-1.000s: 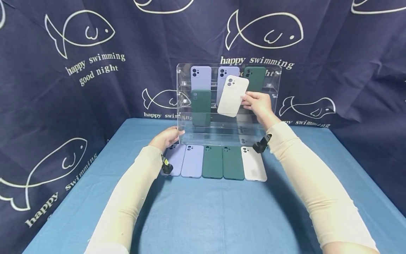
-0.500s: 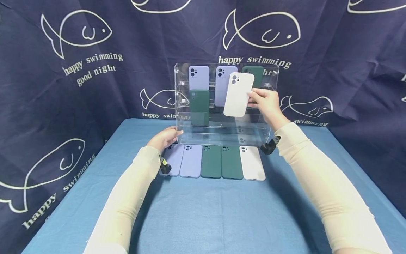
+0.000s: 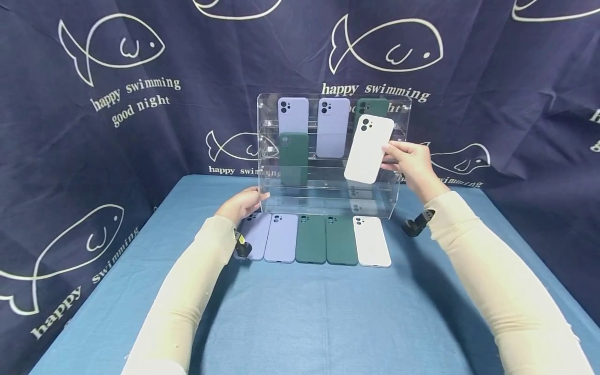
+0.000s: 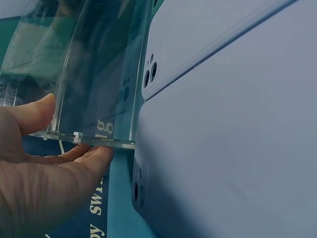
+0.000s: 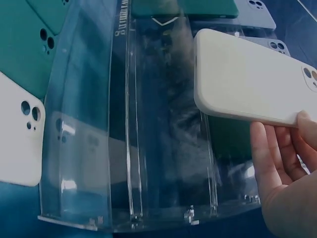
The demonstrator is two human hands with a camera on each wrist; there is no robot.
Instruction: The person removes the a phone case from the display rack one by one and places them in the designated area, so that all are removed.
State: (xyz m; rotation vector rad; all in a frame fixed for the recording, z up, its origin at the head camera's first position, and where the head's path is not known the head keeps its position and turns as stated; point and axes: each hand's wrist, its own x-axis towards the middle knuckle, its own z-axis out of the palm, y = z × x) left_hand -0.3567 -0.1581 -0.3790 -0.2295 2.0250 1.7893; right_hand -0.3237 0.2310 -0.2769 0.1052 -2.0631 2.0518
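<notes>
A white phone case [image 3: 369,149] is pinched at its right edge between the thumb and fingers of my right hand [image 3: 412,160]. It tilts in front of the clear acrylic display stand [image 3: 328,205] and covers part of a green phone case [image 3: 372,107] on the top tier. My left hand [image 3: 241,204] holds the stand's lower left side. In the left wrist view, the thumb [image 4: 39,115] lies on the inner side of the stand's edge and the fingers are outside. Two purple phone cases [image 3: 333,127] and another green phone case [image 3: 294,159] stand on the tiers.
On the blue table [image 3: 290,317], in front of the stand, lies a row of phone cases: two purple ones [image 3: 281,238], two green ones [image 3: 311,239] and a white one [image 3: 372,241]. A dark fish-print curtain [image 3: 262,52] hangs behind.
My right hand has carried the white phone case to the right, from before the middle purple case to before the green one at right. The left hand stays on the stand.
</notes>
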